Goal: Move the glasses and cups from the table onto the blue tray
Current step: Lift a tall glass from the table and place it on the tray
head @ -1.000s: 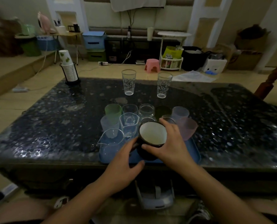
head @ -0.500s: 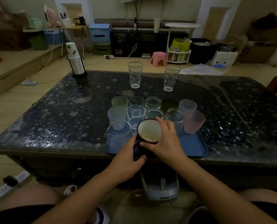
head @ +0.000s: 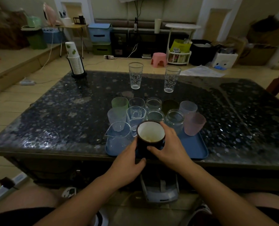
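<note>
While both hands, left hand (head: 129, 158) and right hand (head: 169, 145), clasp a dark mug (head: 151, 137) at the crowded blue tray (head: 195, 146)'s near edge, two tall glasses (head: 135, 75) stand beyond the tray, seemingly last.

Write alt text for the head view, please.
Both hands, left and right, hold a dark mug over the front of a blue tray crowded with cups. Two tall glasses stand on the table beyond it.
</note>
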